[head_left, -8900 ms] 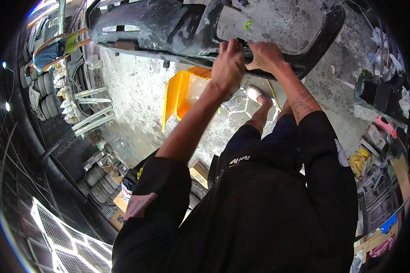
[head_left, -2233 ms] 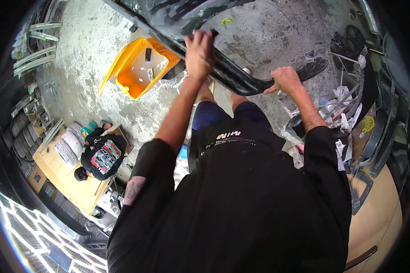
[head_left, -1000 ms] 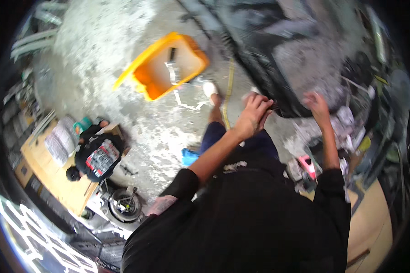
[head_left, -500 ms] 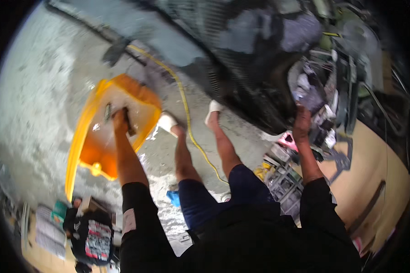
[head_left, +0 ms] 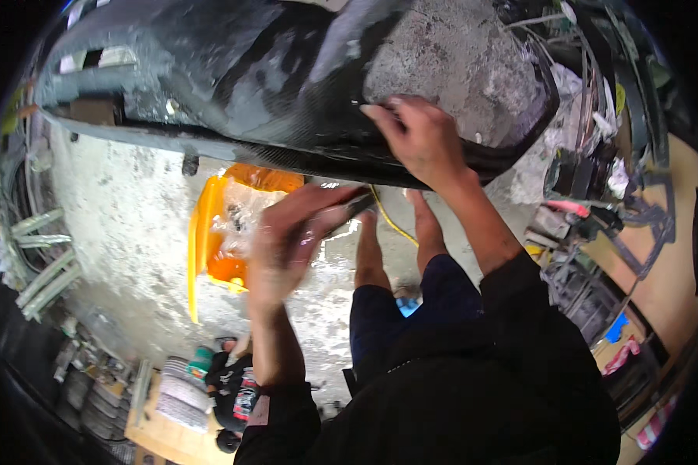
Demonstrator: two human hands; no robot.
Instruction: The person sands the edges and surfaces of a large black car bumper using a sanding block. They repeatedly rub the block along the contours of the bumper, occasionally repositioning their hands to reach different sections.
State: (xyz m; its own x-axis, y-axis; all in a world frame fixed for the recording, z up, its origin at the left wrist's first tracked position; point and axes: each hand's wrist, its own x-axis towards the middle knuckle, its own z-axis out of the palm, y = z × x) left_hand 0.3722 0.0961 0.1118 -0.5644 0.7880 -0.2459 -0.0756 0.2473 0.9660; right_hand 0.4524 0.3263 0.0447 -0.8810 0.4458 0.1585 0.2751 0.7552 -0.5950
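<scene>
A large black car body panel (head_left: 287,108) with a carbon-weave look spans the far side, wet and grey-smeared in places, with a rounded opening at its right. My right hand (head_left: 430,143) is at the lip of that opening, fingers curled over the panel and thumb stretched left. Just below the panel's near edge, my left hand (head_left: 287,232) is smeared by motion. It is closed on a small dark block (head_left: 357,203). Behind that hand, an orange tub (head_left: 198,248) of cloudy water sits on the floor, partly hidden by the hand and panel.
A yellow hose (head_left: 395,225) runs over the concrete floor (head_left: 124,232) near my feet. Metal strips (head_left: 50,275) lie at the left. Parts and tools crowd the right, beside a wooden board (head_left: 682,225). Another person (head_left: 233,387) is at the lower left.
My left hand has come up out of the tub to the panel with the dark block. My right hand has moved left along the panel. The view has shifted.
</scene>
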